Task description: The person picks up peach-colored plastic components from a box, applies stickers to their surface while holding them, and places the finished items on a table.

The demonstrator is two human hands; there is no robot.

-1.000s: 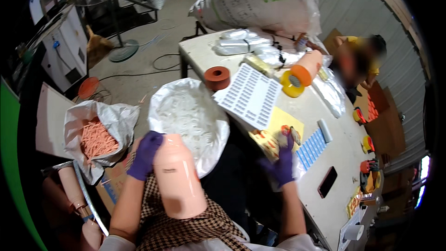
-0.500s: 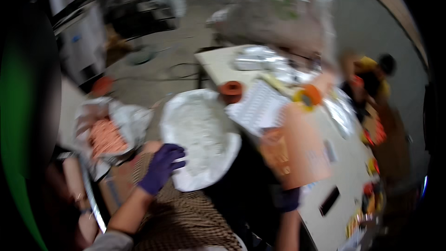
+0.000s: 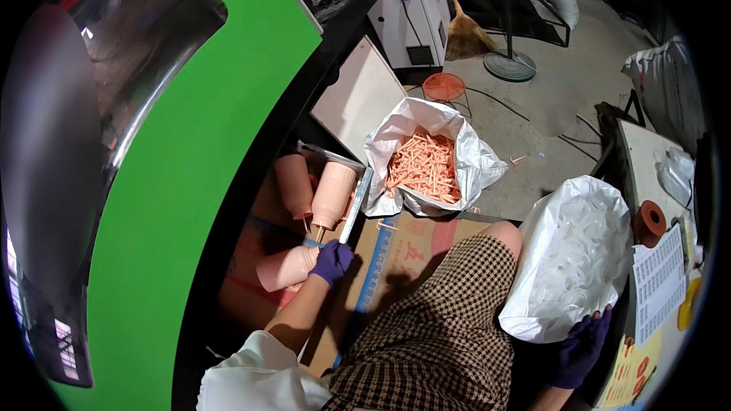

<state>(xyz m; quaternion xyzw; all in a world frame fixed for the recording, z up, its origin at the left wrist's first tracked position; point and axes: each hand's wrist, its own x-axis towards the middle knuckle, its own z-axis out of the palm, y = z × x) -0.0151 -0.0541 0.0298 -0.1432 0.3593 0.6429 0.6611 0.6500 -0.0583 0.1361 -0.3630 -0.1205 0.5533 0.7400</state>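
My left hand point(image 3: 332, 260), in a purple glove, is low on the left with its fingers curled closed beside a pink plastic bottle-shaped piece point(image 3: 279, 269). Its fingers meet that piece's narrow end, though the grip itself is partly hidden. Just beyond lie two more pink pieces: a ribbed one point(image 3: 333, 192) with a thin stem pointing at my hand, and a smooth one point(image 3: 294, 183). My right hand point(image 3: 582, 350), also purple-gloved, rests by the near rim of a white sack point(image 3: 525, 312) of clear plastic pieces, fingers extended, with nothing visible in them.
A white sack point(image 3: 476, 156) holds many small pink sticks. Cardboard point(image 3: 396, 259) lies under the pink pieces. A green machine panel point(image 3: 164, 205) fills the left. The table point(image 3: 647, 144) at right carries a brown tape roll point(image 3: 649, 223) and printed sheets point(image 3: 659, 281). A red stool point(image 3: 444, 87) stands behind.
My view has swung left. My left hand has moved from beside the clear-piece sack to the pink pieces. My right hand, earlier at a large pink cylinder, is now by that sack without it.
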